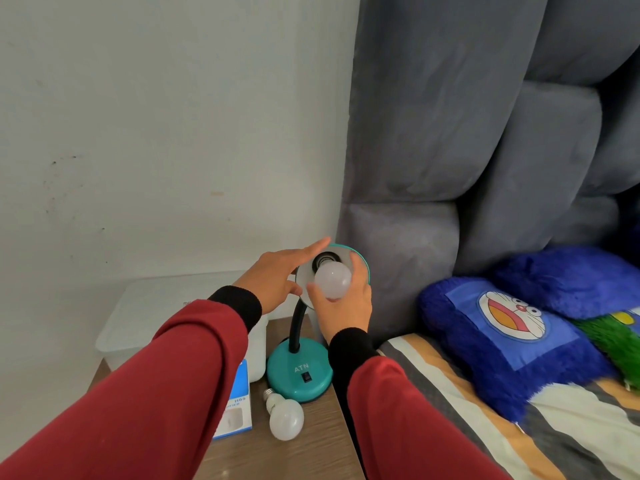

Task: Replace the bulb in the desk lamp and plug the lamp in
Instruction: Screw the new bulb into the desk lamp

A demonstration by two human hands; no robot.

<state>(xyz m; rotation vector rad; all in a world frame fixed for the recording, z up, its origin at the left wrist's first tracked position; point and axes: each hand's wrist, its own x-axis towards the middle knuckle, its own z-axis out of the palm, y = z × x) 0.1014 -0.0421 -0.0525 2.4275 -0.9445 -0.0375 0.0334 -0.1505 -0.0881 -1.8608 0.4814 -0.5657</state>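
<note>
A teal desk lamp stands on a wooden bedside table (311, 455), its round base (299, 372) marked ATN and its shade (360, 261) tipped toward me. My right hand (346, 306) grips a white bulb (333, 280) whose screw end sits at the dark socket (323, 259) inside the shade. My left hand (277, 277) rests with straight fingers on the shade's left rim. A second white bulb (285, 419) lies loose on the table in front of the base.
A blue and white bulb box (235, 400) lies left of the loose bulb. A translucent plastic bin (152, 306) stands behind it against the wall. On the right are a grey padded headboard (450, 150), blue plush pillows (509, 337) and a striped blanket (485, 438).
</note>
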